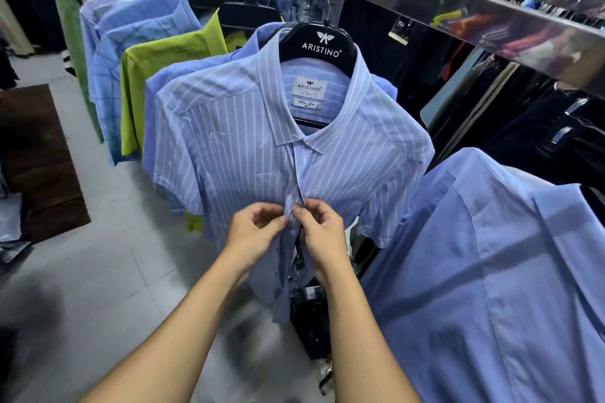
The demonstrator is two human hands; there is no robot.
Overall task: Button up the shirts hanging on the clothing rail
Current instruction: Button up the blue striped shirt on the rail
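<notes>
Closest to us, both forearms reach up and forward from the bottom of the view, converging on the chest of the striped shirt point(248, 141). Our left hand point(253, 227) is curled, thumb and forefinger pinching the left edge of the placket point(296, 186) where a small fold of fabric stands up. Our right hand point(322, 232) is curled too, fingertips nipping the opposite edge right against the left hand, so the two grips touch at the same spot. Whether a button is already between the fingers we cannot tell; it's hidden under the fingertips.

To do this one well, we judge we want the buttonhole side held taut and flat, the button tilted edge-on, then pushed through and pulled clear from behind. Keep both edges level so the stripes line up, and don't drag downward, or the shirt may slide on its hanger point(319, 42).

Above our hands the front looks closed up to the collar; below them it hangs open, dark buttons showing along the left edge, so we reckon several fastenings remain.

Further out, a plain blue shirt point(491, 271) hangs just to the right, and a green shirt point(157, 75) with more blue ones waits behind on the left. The shiny clothing rail point(458, 6) runs across the top right.
</notes>
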